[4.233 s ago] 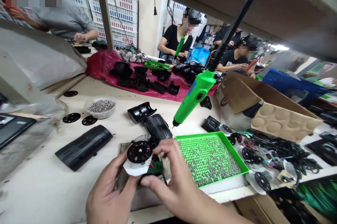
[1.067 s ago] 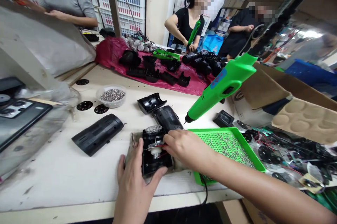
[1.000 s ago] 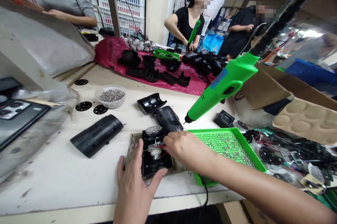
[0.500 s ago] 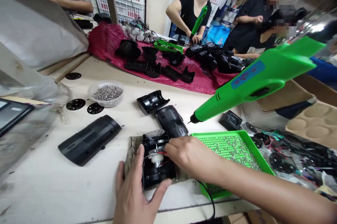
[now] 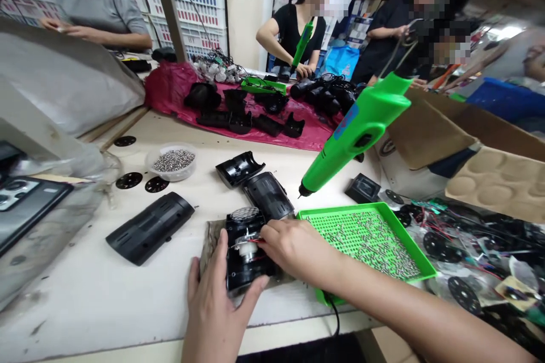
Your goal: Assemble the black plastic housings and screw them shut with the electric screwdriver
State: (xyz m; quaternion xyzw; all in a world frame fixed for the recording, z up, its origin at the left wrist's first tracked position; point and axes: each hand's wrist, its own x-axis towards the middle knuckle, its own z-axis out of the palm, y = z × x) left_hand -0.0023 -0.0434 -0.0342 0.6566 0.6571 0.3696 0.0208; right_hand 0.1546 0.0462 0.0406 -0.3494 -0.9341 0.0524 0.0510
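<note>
Housing [image 5: 240, 275], curved glossy black plastic, sits around 6 o'clock; left hand [image 5: 217, 301] holds its 9 and 5 o'clock edges, thumb spread wide. Right hand's [image 5: 293, 246] bunched at thin red wires [image 5: 254, 240], can't tell if it's pinching.

A hanging power screwdriver [image 5: 340, 144], screw tray [image 5: 315, 222] and stacked crates [image 5: 200, 8] suggest an assembly workshop.

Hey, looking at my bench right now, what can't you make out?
Head view, now:
What the right hand touches inside the black shell: hidden by its own fingers.
The shell's near left side: covered by the left hand.
The screw count in the bowl: screws too small and heaped.
The whole gray device: cut off by the left edge.
The carton's far end: cut off by the right edge.
</note>
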